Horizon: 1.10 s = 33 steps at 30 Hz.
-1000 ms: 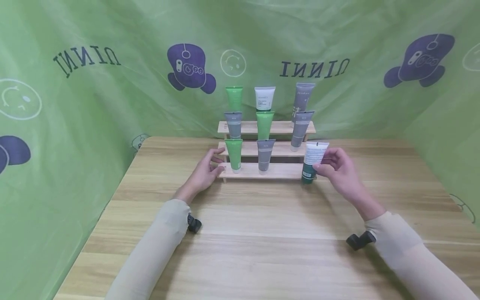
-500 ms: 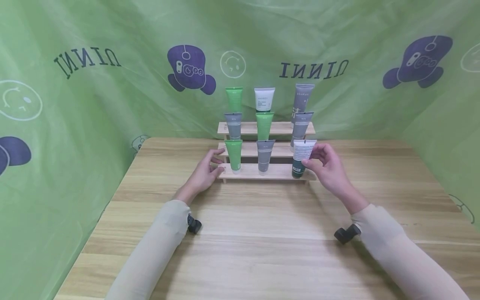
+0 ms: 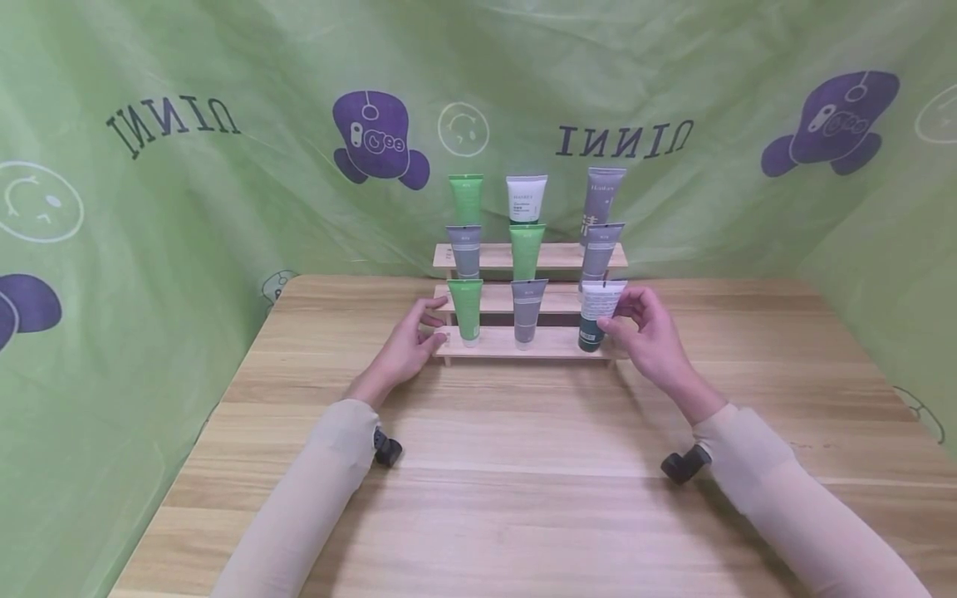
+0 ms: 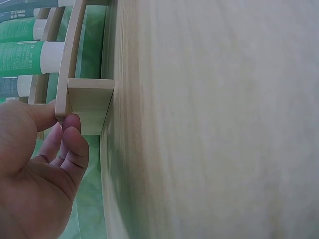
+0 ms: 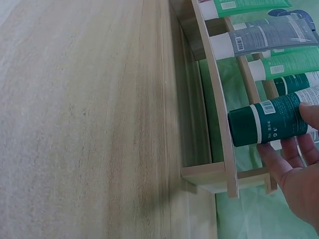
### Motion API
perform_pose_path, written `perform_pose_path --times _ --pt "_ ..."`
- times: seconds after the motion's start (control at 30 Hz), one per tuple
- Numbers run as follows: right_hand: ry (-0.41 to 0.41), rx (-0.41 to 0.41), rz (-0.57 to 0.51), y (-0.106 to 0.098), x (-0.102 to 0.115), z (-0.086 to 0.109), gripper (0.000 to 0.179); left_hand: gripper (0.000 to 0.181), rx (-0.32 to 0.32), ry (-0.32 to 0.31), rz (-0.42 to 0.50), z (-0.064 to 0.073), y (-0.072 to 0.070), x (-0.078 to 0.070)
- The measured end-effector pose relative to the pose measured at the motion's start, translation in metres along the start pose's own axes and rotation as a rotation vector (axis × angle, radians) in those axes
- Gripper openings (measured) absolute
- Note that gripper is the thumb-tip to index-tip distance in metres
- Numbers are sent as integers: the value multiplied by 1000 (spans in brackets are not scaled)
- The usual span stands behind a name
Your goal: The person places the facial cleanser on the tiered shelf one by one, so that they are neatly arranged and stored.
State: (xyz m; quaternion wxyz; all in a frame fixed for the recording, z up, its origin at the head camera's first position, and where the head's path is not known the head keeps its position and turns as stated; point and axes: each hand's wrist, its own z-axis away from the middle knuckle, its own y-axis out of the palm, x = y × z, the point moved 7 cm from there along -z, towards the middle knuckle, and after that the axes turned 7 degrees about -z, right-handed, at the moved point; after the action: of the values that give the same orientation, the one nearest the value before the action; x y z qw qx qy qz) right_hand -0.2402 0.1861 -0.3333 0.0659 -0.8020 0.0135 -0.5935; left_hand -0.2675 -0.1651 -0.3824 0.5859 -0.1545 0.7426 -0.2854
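My right hand [image 3: 652, 339] pinches a white and dark-green squeeze tube [image 3: 601, 316] at the right end of the lowest step of a wooden tiered rack [image 3: 557, 342]. In the right wrist view the tube's green cap [image 5: 243, 126] meets the edge of that step. At the rack's left end my left hand [image 3: 407, 342] grips the lowest board, thumb above and fingertips below, as the left wrist view shows. On the same step stand a green tube [image 3: 467, 311] and a grey tube [image 3: 527, 311], caps down.
Higher steps hold several more tubes, among them a white tube [image 3: 527, 198] and a tall grey-purple tube [image 3: 602, 199] on top. The rack stands near the back of a wooden table [image 3: 478, 482]. A green printed curtain [image 3: 284, 208] hangs behind and at both sides.
My right hand has carried the white and dark-green tube left from the rack's right edge onto the lowest step. My left hand has stayed at the rack's left end.
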Motion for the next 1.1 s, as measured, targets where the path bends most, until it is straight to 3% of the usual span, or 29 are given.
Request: perform_pose_path --times 0.23,0.63,0.87,1.1 --pt "19 6 -14 0 -3 1 43 60 3 0 1 0 1 0" --pt "30 35 61 -8 -9 10 45 59 14 -8 -5 -2 3 0" --pt "38 56 111 -29 -14 24 41 61 26 -22 -39 -3 4 -3" --pt "84 65 297 -69 -17 40 33 60 34 23 -182 -10 2 -9"
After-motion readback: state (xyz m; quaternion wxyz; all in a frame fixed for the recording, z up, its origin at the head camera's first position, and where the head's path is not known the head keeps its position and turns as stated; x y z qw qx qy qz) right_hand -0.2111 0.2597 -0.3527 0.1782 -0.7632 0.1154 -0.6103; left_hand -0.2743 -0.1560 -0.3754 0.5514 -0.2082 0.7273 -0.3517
